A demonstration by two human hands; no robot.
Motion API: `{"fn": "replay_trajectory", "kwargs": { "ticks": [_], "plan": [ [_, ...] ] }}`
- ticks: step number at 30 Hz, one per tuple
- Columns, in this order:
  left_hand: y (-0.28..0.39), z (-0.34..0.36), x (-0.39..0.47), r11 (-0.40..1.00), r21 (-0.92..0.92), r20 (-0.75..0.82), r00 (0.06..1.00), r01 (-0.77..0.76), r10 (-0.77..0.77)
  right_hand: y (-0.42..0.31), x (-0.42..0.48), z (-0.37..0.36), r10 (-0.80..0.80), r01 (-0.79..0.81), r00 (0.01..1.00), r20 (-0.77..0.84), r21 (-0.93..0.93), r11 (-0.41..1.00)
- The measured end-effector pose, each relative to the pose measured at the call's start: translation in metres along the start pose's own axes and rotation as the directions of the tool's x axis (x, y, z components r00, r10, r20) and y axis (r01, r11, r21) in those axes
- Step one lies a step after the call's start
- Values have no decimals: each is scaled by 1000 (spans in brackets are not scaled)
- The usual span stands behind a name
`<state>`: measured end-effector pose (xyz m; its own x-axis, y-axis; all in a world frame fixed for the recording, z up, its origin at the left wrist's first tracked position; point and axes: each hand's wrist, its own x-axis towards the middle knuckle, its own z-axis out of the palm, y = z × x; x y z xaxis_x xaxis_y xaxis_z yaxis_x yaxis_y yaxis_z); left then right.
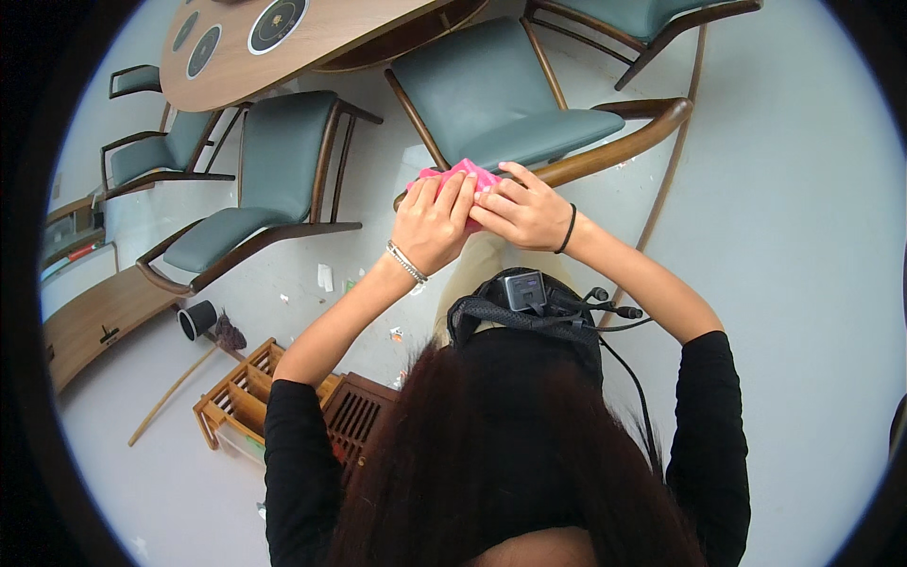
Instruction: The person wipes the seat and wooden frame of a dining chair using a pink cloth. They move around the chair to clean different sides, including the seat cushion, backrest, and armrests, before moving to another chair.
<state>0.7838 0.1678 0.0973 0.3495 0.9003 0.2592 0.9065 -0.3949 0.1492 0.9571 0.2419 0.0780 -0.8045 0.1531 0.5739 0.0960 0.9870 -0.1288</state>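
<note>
A bright pink cloth lies bunched over the curved wooden rail of a chair with grey-green upholstery. My left hand presses over the cloth, its fingers wrapped across the rail's near side. Close beside it, my right hand grips the cloth's right part, with one finger raised off it. Both hands nearly touch at the middle. The cloth's underside and the rail beneath it are hidden.
More grey-green chairs stand around a wooden table bearing round dark mats. On the floor are paper scraps, a black bin, a broom and a slatted wooden rack. Black cables hang at my waist.
</note>
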Motion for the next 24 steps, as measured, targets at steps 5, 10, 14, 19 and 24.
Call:
{"fn": "replay_trajectory", "kwargs": {
  "ticks": [5, 10, 14, 19, 24],
  "plan": [
    [27, 13, 25, 997, -42, -25, 998, 60, -61, 24, -21, -25, -45, 45, 998, 50, -11, 999],
    [67, 34, 77, 987, -75, -2, 990, 139, -139, 69, -56, -66, -62, 65, 991, 118, -22, 998],
    [102, 54, 130, 967, -123, -5, 974, 224, -226, 115, -85, -99, -77, 78, 983, 168, 0, 997],
    [146, 83, 200, 919, -190, -73, 928, 346, -365, 177, -116, -149, -105, 107, 957, 270, 9, 994],
    [164, 102, 224, 879, -161, -134, 873, 448, -470, 207, -130, -159, -167, 180, 936, 310, -15, 984]
  ]
}}
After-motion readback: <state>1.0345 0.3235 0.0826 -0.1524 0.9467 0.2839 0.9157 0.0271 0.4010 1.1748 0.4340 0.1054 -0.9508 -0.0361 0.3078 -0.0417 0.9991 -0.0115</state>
